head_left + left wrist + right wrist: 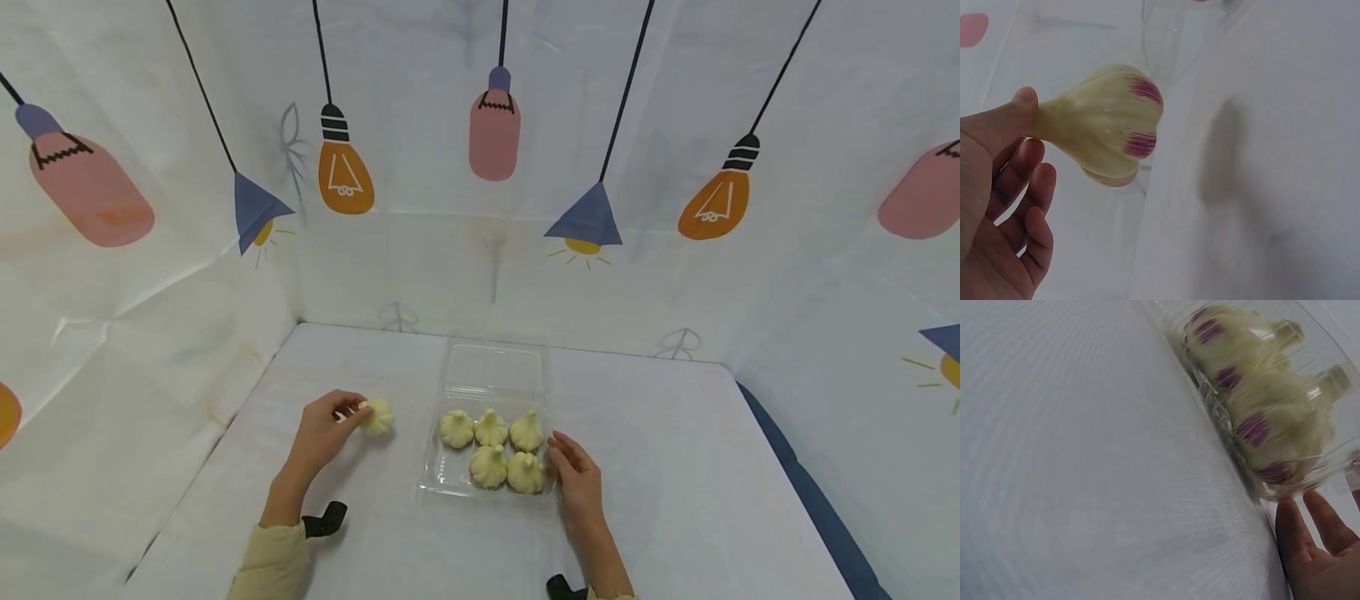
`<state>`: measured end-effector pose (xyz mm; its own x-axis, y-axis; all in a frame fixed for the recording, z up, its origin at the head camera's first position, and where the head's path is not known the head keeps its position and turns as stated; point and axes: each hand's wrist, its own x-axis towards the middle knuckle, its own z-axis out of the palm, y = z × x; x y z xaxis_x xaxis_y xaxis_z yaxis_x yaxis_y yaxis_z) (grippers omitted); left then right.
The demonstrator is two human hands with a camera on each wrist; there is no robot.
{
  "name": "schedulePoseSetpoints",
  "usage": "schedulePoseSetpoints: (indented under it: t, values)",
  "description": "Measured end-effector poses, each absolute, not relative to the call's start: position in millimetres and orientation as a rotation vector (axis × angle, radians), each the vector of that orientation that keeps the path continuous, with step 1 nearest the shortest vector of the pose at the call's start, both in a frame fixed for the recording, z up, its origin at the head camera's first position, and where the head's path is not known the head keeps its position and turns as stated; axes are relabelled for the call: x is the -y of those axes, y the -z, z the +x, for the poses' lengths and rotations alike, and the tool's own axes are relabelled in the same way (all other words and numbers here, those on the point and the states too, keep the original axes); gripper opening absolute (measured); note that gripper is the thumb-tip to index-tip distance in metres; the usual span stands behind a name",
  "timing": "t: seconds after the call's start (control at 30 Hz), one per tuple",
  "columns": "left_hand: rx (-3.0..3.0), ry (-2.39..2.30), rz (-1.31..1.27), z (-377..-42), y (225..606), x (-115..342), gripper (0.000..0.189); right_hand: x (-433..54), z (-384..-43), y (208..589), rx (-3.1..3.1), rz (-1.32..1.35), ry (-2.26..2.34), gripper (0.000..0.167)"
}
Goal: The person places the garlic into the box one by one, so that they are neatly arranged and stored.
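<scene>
A garlic bulb (pixel 1104 122) with purple streaks is pinched by its stem between the thumb and forefinger of my left hand (pixel 326 429); the other fingers curl loosely below. In the head view this hand holds the bulb above the table, left of a clear plastic box (pixel 444 477) with its lid folded back. Several more garlic bulbs (pixel 489 467) stand in the box in two rows, stems up. My right hand (pixel 579 481) is at the box's right side, and its fingertips touch the clear wall in the right wrist view.
The white table (pixel 675 500) meets a white printed curtain (pixel 420 267) at the back and sides. Black camera mounts (pixel 326 519) sit on both wrists. The box's raised lid (pixel 495 367) lies toward the back, and dark blue cloth (pixel 813 500) shows past the right edge.
</scene>
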<state>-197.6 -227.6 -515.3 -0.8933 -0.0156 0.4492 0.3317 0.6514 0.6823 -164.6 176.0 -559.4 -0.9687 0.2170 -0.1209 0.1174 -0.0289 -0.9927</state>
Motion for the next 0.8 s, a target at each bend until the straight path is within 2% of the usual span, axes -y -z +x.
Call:
schedulePoseSetpoints:
  t: [0.8]
  values:
    - [2.379, 1.108, -0.490, -167, 491, 169, 0.022, -176, -157, 541, 2.331, -0.415, -2.186, 0.045]
